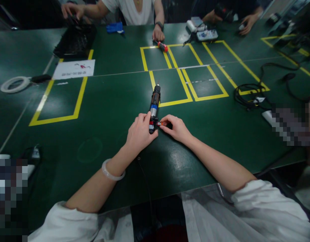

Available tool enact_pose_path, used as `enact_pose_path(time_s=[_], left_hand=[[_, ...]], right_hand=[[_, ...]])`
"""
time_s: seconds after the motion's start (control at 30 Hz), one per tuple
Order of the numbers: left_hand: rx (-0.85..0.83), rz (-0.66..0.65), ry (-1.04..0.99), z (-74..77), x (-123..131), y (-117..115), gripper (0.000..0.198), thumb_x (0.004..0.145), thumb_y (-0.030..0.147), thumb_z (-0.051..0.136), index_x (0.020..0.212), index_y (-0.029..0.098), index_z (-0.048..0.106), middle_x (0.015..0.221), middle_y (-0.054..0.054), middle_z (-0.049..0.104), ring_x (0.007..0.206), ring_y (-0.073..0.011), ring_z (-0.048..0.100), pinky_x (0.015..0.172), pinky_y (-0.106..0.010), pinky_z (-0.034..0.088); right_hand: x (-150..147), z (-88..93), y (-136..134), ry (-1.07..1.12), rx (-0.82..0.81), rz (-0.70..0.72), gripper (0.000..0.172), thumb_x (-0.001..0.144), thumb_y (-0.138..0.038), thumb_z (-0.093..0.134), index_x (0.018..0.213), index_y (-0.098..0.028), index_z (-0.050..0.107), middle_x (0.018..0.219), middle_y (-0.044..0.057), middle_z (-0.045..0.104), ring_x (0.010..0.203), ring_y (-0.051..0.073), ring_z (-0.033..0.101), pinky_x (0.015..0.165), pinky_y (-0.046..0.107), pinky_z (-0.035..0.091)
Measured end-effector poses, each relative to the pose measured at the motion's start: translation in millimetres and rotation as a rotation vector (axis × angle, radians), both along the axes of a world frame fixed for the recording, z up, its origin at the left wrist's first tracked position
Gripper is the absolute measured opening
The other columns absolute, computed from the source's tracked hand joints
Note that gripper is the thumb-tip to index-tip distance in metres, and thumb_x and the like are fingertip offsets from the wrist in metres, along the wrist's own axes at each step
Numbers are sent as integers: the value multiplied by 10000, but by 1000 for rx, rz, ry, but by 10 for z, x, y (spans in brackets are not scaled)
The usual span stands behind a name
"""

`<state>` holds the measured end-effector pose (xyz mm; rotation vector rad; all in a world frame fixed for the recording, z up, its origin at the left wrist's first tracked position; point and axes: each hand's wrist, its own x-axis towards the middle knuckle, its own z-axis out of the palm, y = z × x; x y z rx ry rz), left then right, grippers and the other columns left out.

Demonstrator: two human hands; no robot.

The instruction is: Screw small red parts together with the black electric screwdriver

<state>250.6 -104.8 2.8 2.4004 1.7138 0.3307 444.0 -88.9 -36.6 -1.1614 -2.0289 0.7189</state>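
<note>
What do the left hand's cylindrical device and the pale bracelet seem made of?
Cylindrical device: likely metal and plastic; its silvery band shines, its black front end looks moulded. Pale bracelet: smooth ring with a slight sheen; possibly stone, glass or plastic.

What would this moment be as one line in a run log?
left hand: holds tool | right hand: pinches orange part at tool's near end | screwdriver: by co-worker's hand

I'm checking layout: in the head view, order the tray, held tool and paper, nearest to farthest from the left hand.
1. Tool: held in the left hand.
2. Paper: ahead, to the left.
3. Tray: left, beyond the paper.
</note>
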Motion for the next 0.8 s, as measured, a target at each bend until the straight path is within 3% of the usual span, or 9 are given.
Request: enact_pose_path(time_s=[0.17,0.37,0.57,0.8], left_hand=[[36,-6,45,-18,60,-37,703,843,377,590,1463,109,397,1288,-157,546,1128,-305,560,906,-400,518],[58,-4,75,-20,59,-45,694,847,380,584,1460,112,400,1287,-159,560,1111,-303,577,893,-388,512],[54,-15,87,-11,55,-46,700,852,384,581,1461,90,399,1280,-167,558,1102,-308,572,892,-399,507],[37,6,104,15,79,-17,690,901,458,554,1469,102,391,1233,-168,552,1067,-297,578,828,-373,511]], right_hand=[[-19,22,-5,-136,27,-23,67,879,-201,672,916,-189,618,858,35,650,830,200,590,764,315,424],[-11,7,10,-29,5,19,183,848,-144,688,1006,-189,606,857,22,645,812,187,600,765,303,439],[-4,5,-4,-20,56,98,46,911,-185,613,954,-194,627,874,37,669,836,191,615,803,317,452],[-28,53,-45,-41,84,106,118,941,-178,521,1001,-192,622,964,65,694,890,209,622,825,340,457]])
